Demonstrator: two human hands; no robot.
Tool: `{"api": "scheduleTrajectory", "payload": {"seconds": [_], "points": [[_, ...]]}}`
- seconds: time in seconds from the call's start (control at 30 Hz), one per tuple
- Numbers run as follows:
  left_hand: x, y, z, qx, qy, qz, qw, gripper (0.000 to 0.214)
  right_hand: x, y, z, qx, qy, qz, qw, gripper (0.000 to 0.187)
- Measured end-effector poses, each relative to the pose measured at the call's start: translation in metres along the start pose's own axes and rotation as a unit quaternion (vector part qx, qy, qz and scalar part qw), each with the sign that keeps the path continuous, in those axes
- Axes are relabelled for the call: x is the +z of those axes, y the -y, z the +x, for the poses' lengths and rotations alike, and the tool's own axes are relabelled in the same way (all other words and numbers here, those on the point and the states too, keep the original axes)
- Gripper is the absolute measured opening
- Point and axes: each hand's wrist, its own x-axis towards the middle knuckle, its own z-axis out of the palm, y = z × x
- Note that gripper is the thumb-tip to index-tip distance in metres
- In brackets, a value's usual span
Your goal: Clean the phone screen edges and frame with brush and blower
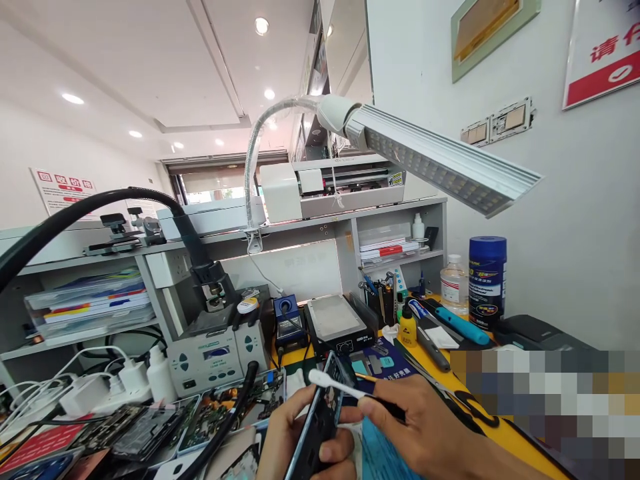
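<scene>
1 opened phone (311, 437) sits in the curled left hand (283, 427) above the yellow bench (507, 441); the right hand (423, 417) pinches a swab (333, 383) over it. Tools (371, 285) fill a holder (385, 312) by grey shelving (441, 233).

A phone (313, 435), slim and dark with a pale, shiny edge and a coppery patch near its far end, stands tilted in your left hand (281, 433), its far end up and away from you. Your right hand (427, 417) pinches a white swab (340, 385), its rounded tip across the phone's upper part; contact is unclear.
</scene>
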Motion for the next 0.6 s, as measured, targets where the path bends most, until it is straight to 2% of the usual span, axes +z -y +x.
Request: {"api": "scheduleTrajectory", "payload": {"seconds": [0.17,0.4,0.6], "points": [[-0.0035,0.0033,0.0031,0.012,-0.004,-0.007,1.000,0.045,0.0057,0.0051,-0.0058,-0.061,-0.002,0.004,0.998,0.038],[-0.0080,0.0027,0.0035,0.028,-0.018,0.002,0.999,0.049,0.0004,0.0024,-0.0014,-0.004,-0.003,-0.014,1.000,0.046],[-0.0063,0.0013,0.0031,0.042,-0.047,0.007,0.998,0.051,0.0052,0.0025,-0.0040,-0.072,-0.012,-0.029,0.997,0.040]]}}
